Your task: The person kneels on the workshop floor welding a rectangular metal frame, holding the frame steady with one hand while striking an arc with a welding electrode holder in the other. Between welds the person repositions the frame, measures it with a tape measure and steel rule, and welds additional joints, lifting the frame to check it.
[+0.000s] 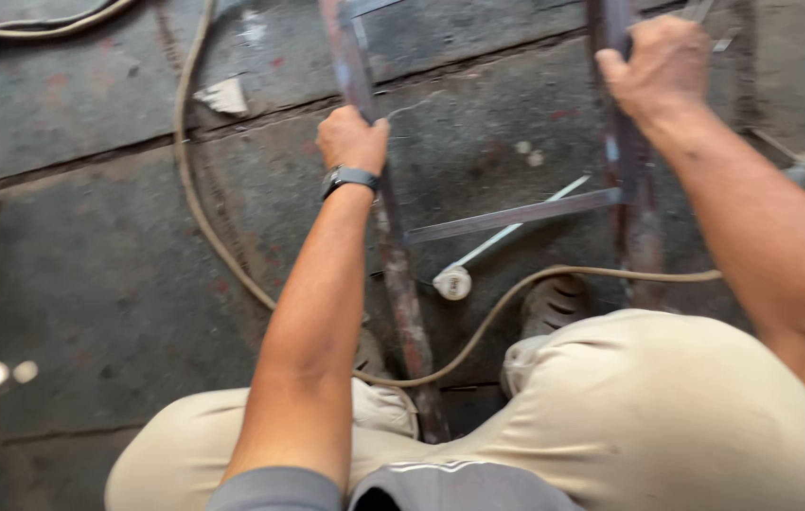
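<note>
Beige-trousered knees [629, 407] fill the bottom of the view, grey shirt hem [440, 483] below them. Left hand [353, 140] closed in a fist around the left rail of a rusty metal frame [516, 216]; dark wristwatch [347, 177] on that wrist, forearm straight and running up from bottom centre. Right hand [660, 64] closed around the right rail near the top edge, arm coming in from lower right, elbow bent. Frame stands tilted between the legs, crossbar joining both rails, lower end by the shoe [554, 303]. Tan hose [222, 237] loops across the stained concrete floor [90, 265] and passes behind the rails. White tube with a round cap [454, 281] lies under the crossbar. Pale scrap [222, 95] lies upper left.
</note>
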